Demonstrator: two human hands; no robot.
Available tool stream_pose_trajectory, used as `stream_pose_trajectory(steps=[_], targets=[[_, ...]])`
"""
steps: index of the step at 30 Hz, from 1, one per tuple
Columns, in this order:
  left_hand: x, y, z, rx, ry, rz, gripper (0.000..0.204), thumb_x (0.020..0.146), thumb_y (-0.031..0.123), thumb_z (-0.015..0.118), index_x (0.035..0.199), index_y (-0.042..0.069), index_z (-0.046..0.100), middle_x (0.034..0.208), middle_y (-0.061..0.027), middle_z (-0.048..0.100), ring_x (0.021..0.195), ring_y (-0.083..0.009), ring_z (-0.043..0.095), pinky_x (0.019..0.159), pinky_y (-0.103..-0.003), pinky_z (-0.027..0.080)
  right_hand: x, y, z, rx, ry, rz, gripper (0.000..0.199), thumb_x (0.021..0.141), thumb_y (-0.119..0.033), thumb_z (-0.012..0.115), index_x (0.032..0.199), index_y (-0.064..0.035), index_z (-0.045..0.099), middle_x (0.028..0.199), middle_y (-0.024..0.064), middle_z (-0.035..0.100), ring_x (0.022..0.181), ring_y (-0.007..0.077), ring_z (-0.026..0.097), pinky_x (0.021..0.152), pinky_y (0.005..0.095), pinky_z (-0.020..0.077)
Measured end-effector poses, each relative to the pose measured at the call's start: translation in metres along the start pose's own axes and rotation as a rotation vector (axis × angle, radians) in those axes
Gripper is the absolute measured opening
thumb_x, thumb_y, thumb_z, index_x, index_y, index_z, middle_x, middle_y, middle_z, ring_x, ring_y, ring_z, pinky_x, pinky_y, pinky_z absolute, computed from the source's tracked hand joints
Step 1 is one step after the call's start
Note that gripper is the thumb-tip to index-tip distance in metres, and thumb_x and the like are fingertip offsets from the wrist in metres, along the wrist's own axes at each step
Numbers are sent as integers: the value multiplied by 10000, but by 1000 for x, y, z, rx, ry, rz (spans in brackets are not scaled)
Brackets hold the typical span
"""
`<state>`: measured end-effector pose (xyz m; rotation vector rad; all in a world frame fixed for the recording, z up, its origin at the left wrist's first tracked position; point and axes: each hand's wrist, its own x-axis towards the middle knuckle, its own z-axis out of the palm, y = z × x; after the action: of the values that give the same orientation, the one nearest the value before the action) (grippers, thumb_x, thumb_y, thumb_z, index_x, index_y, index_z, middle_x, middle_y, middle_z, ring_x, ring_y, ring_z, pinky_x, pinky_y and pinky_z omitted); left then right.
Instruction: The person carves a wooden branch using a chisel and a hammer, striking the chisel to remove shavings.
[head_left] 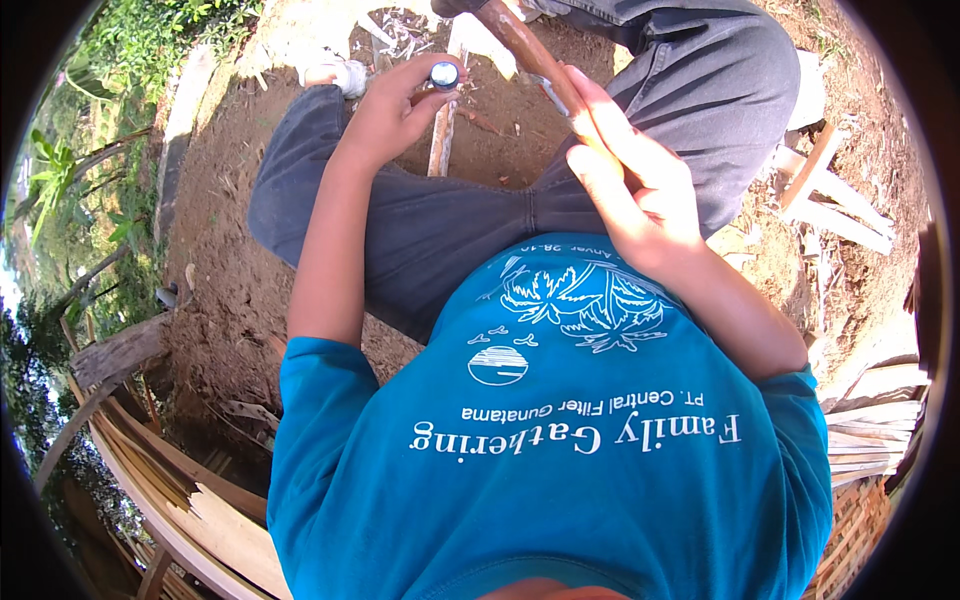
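Note:
My left hand [395,112] is closed round a short dark cylinder [445,75], seen end-on, with a pale round top. The rest of the cylinder is hidden below that top. A narrow pale strip of wood [440,145] stretches beneath this hand toward my lap. In my right hand [640,180] is the brown wooden handle of a hammer [535,62], fingers wrapped round its lower part. The handle slants up and left to a dark head, which the upper picture edge cuts off. Head and cylinder are apart.
Wood shavings [405,35] litter the bare soil [215,250] ahead of me. Split wood pieces [835,195] lie at the right. Long boards [200,520] are at the lower left, stacked pale slats [875,440] at the lower right. My bent legs [715,100] frame the work spot.

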<state>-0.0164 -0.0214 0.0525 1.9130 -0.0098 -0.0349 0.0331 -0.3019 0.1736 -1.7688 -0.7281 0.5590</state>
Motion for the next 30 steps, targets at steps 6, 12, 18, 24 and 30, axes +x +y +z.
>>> stream_pose_trajectory(steps=[6,12,18,24,30], targets=[[-4,2,3,40,48,22,288,952,8,651,1237,53,647,1173,-72,686,1096,-191,675,928,-335,591,1,-18,-4,-8,-89,106,380,991,-67,604,1355,39,604,1365,173,655,1008,201,710,876,288,536],[4,1,3,48,4,30,311,953,15,655,1261,54,636,1170,-73,681,1092,-179,668,944,-337,584,6,9,2,101,-20,40,456,1021,-108,604,1445,36,517,1419,129,610,1121,130,571,995,263,435],[9,-6,0,89,27,-18,307,949,26,668,1255,42,640,1118,-98,684,1039,-195,683,896,-346,600,11,20,4,-8,-17,-54,443,1001,-57,579,1440,-6,552,1304,165,687,1044,164,687,936,285,517],[11,-7,-5,98,-23,-82,281,950,36,675,1230,28,652,1123,-110,694,1048,-188,687,879,-332,596,16,19,-1,14,-34,-29,454,1011,-66,586,1454,12,526,1279,108,669,933,85,602,864,232,476],[19,-1,-9,-120,24,-46,299,952,-23,636,1249,6,634,1158,-83,704,1089,-175,676,957,-338,557,19,9,-11,38,-61,25,410,1021,-90,585,1424,-20,568,798,-10,564,666,50,420,588,219,373]])
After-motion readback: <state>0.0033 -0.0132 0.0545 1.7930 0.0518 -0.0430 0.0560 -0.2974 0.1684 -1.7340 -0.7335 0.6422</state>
